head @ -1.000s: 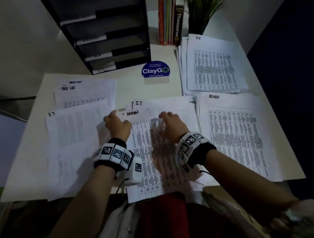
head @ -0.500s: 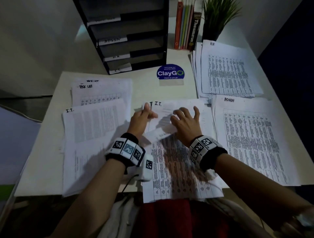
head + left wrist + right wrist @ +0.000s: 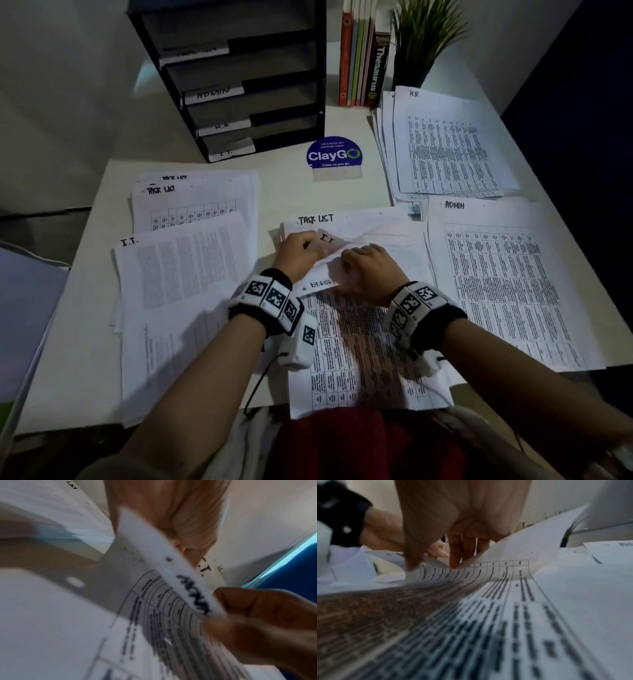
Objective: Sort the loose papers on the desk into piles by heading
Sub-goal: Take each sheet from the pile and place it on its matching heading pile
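Both hands: left hand [image 3: 298, 251] + right hand [image 3: 368, 270] curl ADMIN sheet [image 3: 359, 349] top edge back.

Bare forearms, no sleeves. Black wristbands [image 3: 263, 308] ringed with white blocks printed with black-and-white square markers. White camera pod [image 3: 303, 342] under left wrist at 6 o'clock, thin black cable [image 3: 260, 383] trailing. Dark red garment [image 3: 359, 445] at lap.

Dim room; white desk [image 3: 287, 192], black tray rack [image 3: 239, 75], books [image 3: 363, 58], potted plant [image 3: 421, 44] at back.
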`<state>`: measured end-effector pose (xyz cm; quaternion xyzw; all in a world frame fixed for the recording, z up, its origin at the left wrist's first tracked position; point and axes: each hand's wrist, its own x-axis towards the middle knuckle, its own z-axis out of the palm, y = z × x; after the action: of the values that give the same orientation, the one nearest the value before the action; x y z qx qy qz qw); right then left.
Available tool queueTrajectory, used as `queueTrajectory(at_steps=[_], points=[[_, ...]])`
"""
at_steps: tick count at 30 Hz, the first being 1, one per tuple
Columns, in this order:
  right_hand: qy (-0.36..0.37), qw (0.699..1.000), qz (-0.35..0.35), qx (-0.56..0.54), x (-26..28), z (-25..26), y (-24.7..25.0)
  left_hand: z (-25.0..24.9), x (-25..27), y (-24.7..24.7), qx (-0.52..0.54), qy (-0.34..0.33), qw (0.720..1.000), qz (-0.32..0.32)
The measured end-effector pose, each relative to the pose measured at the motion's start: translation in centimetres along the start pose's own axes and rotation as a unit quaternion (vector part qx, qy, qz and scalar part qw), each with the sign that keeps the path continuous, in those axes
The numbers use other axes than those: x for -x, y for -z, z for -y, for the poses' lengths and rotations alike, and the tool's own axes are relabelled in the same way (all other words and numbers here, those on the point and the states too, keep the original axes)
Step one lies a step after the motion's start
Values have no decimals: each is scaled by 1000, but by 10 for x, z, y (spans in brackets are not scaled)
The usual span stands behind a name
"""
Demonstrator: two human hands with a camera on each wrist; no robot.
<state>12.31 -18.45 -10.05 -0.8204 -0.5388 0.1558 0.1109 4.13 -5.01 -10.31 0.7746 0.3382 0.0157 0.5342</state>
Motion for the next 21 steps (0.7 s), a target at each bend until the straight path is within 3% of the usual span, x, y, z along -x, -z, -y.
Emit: queueTrajectory(at_steps=[2, 5, 7, 10, 12, 15, 18, 21], points=[[-36, 996, 29, -75, 2, -1, 8, 3, 7, 1, 31, -9, 999, 12], [-99, 975, -68, -185, 1, -1, 14, 7, 15, 2, 66, -13, 998, 9], [-130, 968, -134, -169, -4, -2, 16, 8, 17, 3, 82, -9, 996, 18], [-115, 983, -129, -62, -16, -3, 16, 5, 17, 7, 114, -4, 993, 26], [-99, 985, -138, -4, -21, -3, 16, 1, 14, 10, 117, -14, 993, -15], [-80, 982, -168, 41, -24, 2, 20, -1, 6, 16, 96, 11, 986, -139], [-30, 989, -108, 98, -26, 5, 24, 0, -7, 21, 46, 37, 987, -150], [3, 995, -27, 99, -30, 6, 25, 1, -13, 22, -47, 1, 988, -150]])
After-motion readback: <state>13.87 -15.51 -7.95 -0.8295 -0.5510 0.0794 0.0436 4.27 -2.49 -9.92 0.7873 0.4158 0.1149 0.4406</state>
